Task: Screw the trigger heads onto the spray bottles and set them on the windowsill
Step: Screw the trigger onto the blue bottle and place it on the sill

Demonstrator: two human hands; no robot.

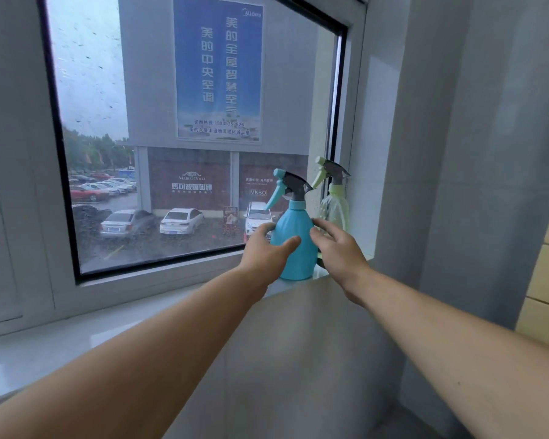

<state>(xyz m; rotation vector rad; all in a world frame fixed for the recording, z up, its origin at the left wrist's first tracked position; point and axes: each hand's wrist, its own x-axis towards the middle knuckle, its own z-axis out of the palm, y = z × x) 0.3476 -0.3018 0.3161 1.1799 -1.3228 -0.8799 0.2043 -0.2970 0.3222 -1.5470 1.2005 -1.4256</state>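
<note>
Nearest the camera, two bare forearms reached forward and up toward the right end of the windowsill (133,321). At their ends, the left hand (265,248) was wrapped partway round the left flank of the blue spray bottle (295,239), thumb laid across its front and fingers curled behind, so it held the bottle loosely. The right hand (338,245) stood just beside the bottle's right flank with fingers spread wide; its fingertips seemed to touch or barely clear the plastic, and which of the two could not be told. Between the hands the blue bottle stood upright on the sill, its base flat, its blue-and-grey trigger head (287,185) seated on the neck with the nozzle pointing left. Just beyond the right hand, tucked into the corner against the window frame (357,128), stood the pale green spray bottle (335,205), translucent, likewise upright and capped with its own trigger head (328,172). Judging by this, both heads were already screwed on and both bottles placed; little seemed left but to let go of the blue one. Farthest off, through the rain-spotted glass, lay parked cars (181,220).
</note>
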